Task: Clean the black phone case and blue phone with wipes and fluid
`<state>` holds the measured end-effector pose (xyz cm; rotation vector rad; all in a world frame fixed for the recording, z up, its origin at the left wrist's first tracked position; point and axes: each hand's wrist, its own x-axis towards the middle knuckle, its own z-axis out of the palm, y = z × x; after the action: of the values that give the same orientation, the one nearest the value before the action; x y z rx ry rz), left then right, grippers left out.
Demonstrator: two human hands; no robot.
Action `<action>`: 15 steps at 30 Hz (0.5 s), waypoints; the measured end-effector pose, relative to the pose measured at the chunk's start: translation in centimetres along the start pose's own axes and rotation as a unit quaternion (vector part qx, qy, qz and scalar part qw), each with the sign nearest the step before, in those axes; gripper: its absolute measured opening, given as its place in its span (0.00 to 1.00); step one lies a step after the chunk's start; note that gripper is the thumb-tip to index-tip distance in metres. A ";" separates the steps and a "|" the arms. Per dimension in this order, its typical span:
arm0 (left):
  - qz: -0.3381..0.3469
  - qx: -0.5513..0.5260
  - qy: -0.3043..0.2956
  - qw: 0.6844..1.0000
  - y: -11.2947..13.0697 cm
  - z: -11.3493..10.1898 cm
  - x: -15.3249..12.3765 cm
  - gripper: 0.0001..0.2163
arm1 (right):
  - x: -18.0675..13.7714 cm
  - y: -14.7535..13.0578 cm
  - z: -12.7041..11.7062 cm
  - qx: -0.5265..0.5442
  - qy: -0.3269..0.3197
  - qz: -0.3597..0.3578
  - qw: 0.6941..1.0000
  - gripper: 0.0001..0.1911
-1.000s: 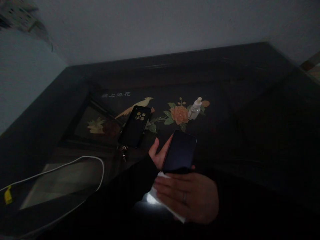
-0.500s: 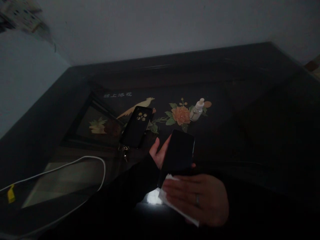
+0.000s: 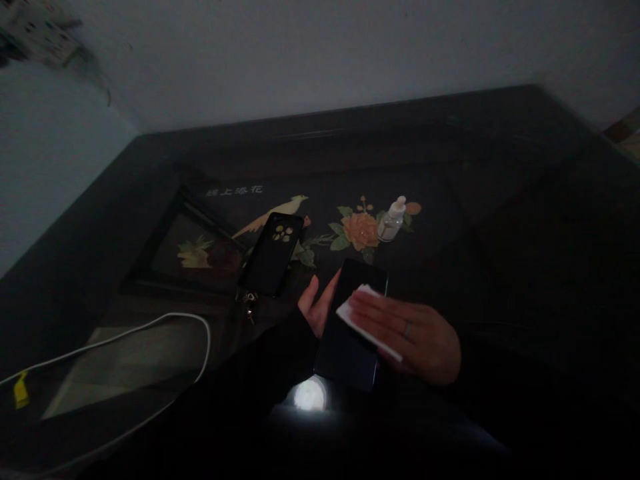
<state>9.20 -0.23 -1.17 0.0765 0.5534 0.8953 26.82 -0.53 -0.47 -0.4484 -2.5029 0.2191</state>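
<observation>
The phone (image 3: 345,353) is held by the left hand (image 3: 317,311); over the phone, a white cloth (image 3: 346,311) is held under the right hand (image 3: 407,328).

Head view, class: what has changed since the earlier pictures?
The right hand has moved the white wipe forward, from the near end of the phone to farther up its screen. Nothing was let go. The left hand still holds the phone; the case and dropper bottle stayed put.
</observation>
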 end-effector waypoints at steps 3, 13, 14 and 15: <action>0.016 -0.025 0.001 1.000 -0.1 -0.1 -0.1 0.29 | -0.1 0.6 -0.2 -0.017 0.015 0.023 0.999 0.18; 0.060 0.064 -0.008 0.996 0.7 -1.0 0.0 0.28 | -0.5 0.6 -2.0 0.125 0.123 0.080 0.981 0.21; 0.067 0.073 -0.001 0.995 0.9 -1.1 0.0 0.28 | -0.5 1.0 -2.4 0.138 0.155 0.132 0.969 0.20; 0.069 0.081 0.003 0.994 1.1 -1.3 0.0 0.29 | -0.5 1.2 -2.6 0.152 0.176 0.184 0.955 0.20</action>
<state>7.78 0.21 -1.99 0.2624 0.6322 0.9831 29.02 0.58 1.10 -0.7503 -1.9801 0.6048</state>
